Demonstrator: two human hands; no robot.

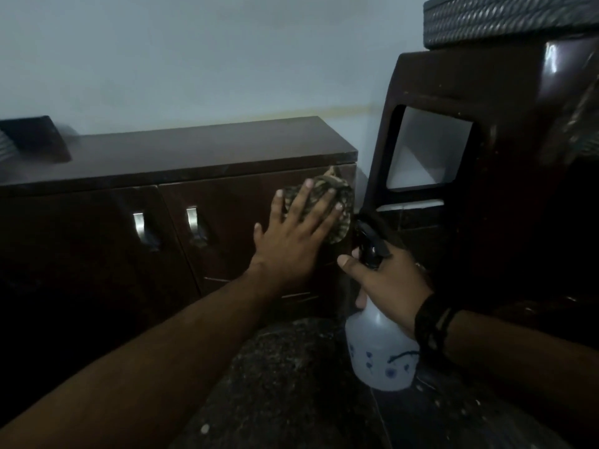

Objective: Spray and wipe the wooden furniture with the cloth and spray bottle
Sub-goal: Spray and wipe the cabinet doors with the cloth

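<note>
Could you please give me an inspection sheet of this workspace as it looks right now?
Surface: dark glossy wooden cabinet, two metal door handles.
Job's things: patterned cloth flat on the cabinet front; spray bottle, white with a black trigger head.
Clutter: dark object on the cabinet top, blurred.
Grippers: left hand spread, pressing the cloth; right hand gripping the bottle neck.
Cables: nothing seen.
Surroundings: pale wall, dark furniture piece at right.
</note>
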